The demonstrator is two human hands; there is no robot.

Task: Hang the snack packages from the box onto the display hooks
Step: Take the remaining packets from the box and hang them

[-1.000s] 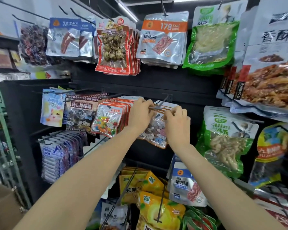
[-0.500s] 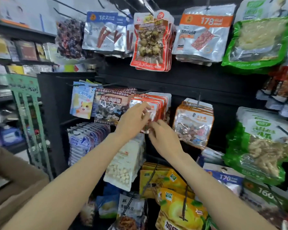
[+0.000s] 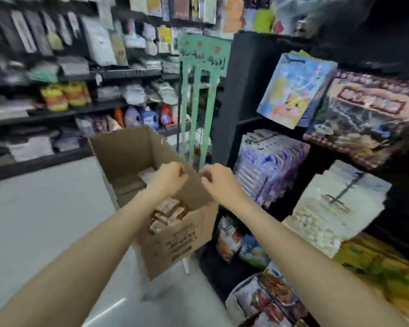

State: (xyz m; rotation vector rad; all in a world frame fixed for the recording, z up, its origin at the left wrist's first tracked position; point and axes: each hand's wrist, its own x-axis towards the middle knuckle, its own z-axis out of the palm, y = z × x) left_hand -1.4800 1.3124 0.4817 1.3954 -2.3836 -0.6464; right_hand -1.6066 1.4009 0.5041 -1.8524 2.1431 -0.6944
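1. Both hands are over the open brown corrugated cardboard box (image 3: pixel 175 234), which sits around 6 o'clock of the view's centre. The left hand (image 3: pixel 168 178) and right hand (image 3: pixel 219 178) are close together above it, roughly level with each other.
2. Fingers: both sets look curled in, narrow, and I don't see a pack in either. The frame is smeared, so whether they're pinching something tiny I honestly can't tell.
3. The stuff to hang: small glossy brown-orange foil snack packages (image 3: pixel 168 214), stacked on edge against the box's near wall, just below the left forearm.
4. Judging by that, the step now is reaching down for the next pack. I'd go for the top edge of the outermost one, since foil is slippery and crinkly and a flat pinch near the hang hole gives the best control.
5. The dark display rack (image 3: pixel 246 95) with its hooks is off at 3 o'clock, already crowded with soft plastic pouches like the pale blue cartoon pouch (image 3: pixel 293 90).
6. Cardboard flaps stand up floppy, so lift straight out to avoid snagging.
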